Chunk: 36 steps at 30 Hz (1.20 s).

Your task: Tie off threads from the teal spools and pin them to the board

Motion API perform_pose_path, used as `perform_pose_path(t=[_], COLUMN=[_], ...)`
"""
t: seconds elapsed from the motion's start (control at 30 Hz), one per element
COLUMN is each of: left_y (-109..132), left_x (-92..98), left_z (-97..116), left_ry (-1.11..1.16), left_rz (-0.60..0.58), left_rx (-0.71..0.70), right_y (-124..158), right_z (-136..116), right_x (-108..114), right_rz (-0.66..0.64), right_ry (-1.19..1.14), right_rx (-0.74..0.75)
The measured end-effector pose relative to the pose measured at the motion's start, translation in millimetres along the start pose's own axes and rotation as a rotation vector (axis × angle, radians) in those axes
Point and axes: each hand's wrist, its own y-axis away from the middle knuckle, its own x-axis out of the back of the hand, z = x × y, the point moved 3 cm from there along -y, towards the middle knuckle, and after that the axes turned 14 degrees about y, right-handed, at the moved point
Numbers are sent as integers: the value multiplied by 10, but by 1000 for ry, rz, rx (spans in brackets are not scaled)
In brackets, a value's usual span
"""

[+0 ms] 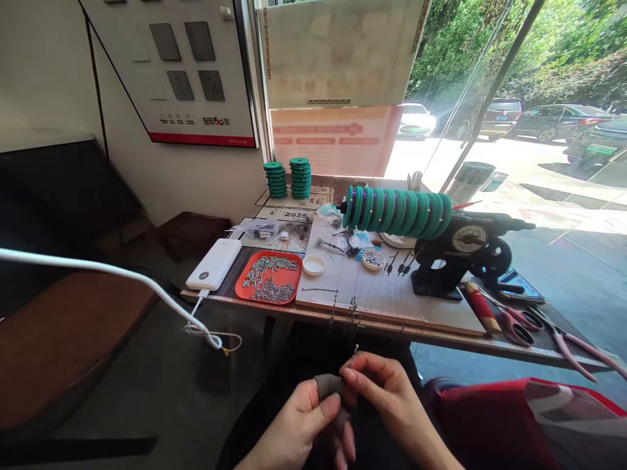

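My left hand [304, 418] is low in the middle, fingers curled, with a grey cover on the index finger and the thumb pressed to it. Anything between them is hidden. My right hand [385, 390] meets it, thumb and index finger pinched on a small thin piece with a pale tip [356, 348]. Just beyond the hands, thin strands with small dark pieces [353, 307] hang over the front edge of a pale board [392, 301]. Left of the board, an orange tray [238, 287] holds small metal parts and short tubes.
A black winder [437, 277] carries a row of green ring spools [398, 212]. Scissors [519, 326] and pink-handled pliers [571, 352] lie at the right edge. A white power bank [214, 264] with a cable [122, 274] is at the left. More green spools [300, 178] stand behind.
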Motion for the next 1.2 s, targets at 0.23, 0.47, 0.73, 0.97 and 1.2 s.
perform_pose_path(t=[0.23,0.47,0.73,0.97,1.2], left_y=[-11,-18,-276,-539,-1140], left_x=[14,25,73,-521,-902], left_z=[-16,-27,-8,737,1068], left_ry=[-17,-34,-382,-982,-782], left_rz=[16,13,178,343,134], left_rx=[2,4,-97,-512,-648], right_y=[-7,-22,-305,-695,-625], right_z=[7,83,-521,-1116,-1029], right_x=[10,-7,720,966,954], right_rz=[8,20,405,424,368], right_ry=[-57,-23,248,297,266], right_rx=[14,31,219,358,297])
